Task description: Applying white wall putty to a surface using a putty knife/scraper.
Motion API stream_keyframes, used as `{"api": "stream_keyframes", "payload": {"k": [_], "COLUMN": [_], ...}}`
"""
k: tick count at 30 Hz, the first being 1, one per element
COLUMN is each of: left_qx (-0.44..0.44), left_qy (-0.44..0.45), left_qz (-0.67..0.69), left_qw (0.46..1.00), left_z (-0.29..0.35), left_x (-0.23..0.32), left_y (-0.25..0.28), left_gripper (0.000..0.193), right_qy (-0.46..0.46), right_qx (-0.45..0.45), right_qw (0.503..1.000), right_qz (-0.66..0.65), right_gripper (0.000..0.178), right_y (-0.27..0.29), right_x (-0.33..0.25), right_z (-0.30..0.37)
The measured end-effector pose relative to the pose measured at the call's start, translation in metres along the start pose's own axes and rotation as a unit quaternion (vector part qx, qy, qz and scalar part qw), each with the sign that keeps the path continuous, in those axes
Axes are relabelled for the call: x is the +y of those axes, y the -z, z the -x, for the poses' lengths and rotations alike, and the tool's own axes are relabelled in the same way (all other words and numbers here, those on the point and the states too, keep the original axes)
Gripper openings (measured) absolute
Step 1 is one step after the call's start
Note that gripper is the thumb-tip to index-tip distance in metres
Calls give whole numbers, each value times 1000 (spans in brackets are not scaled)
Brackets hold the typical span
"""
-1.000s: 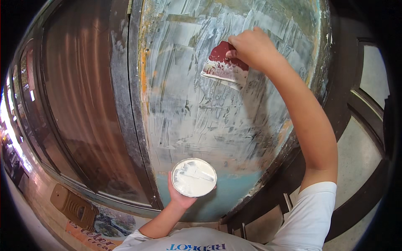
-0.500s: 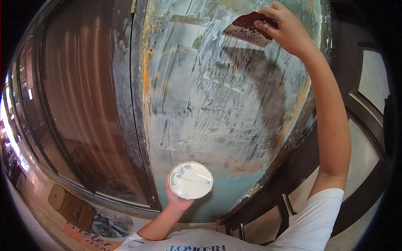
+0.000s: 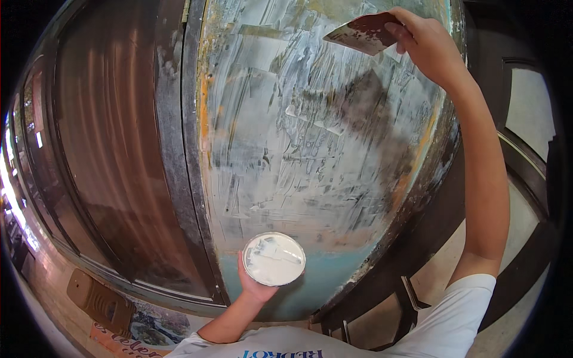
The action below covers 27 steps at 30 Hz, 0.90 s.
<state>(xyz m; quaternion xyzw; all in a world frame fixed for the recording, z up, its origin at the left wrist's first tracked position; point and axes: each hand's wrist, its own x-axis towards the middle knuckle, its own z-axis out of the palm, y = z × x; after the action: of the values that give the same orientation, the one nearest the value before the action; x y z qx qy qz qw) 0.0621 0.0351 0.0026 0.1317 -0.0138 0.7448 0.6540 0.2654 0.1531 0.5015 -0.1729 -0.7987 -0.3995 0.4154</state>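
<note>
My left hand (image 3: pixel 256 285) is wrapped round a shallow round container of white putty (image 3: pixel 273 259) and holds it up in front of the panel's lower part. The putty's surface is uneven, with grey showing at its left. High on the right, my right hand (image 3: pixel 431 48) pinches a thin, dark red flat scraper (image 3: pixel 364 33) by its right end. White smears cover the scraper's lower face. Behind both hands stands a tall panel (image 3: pixel 310 149) with streaky white and grey putty over it, and bare blue-green paint low down. Whether the scraper touches the panel I cannot tell.
To the left is a dark-framed glass door (image 3: pixel 119 143) with a brown curtain behind it. A brown plastic stool (image 3: pixel 98 303) stands at the lower left beside a printed banner (image 3: pixel 158 325). Dark wooden framing with pale panels (image 3: pixel 534 107) runs along the right.
My right hand and the scraper have shifted right, and the scraper has tilted. Its shadow on the panel has moved too. My left hand holds the container in nearly the same place.
</note>
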Motion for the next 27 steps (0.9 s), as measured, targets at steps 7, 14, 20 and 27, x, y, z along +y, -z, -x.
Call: {"api": "stream_keyframes", "payload": {"k": [7,14,20,27], "left_qx": [12,30,24,42], "left_qy": [-21,-16,-25,-24], "left_qz": [-40,-11,-17,-8], "left_qw": [999,999,999,999], "left_z": [-5,-9,-7,-11], "left_x": [2,5,6,6], "left_y": [6,15,11,23], "left_gripper": [82,81,80,78], "right_qy": [-81,-57,-20,-8], "right_qx": [-17,-84,-79,-115], "right_qw": [980,945,929,992], "right_qz": [-181,-311,-361,60], "right_gripper": [44,50,38,30], "right_y": [18,0,-56,-87], "right_x": [-23,-22,-38,-32], "right_z": [2,0,12,-4]}}
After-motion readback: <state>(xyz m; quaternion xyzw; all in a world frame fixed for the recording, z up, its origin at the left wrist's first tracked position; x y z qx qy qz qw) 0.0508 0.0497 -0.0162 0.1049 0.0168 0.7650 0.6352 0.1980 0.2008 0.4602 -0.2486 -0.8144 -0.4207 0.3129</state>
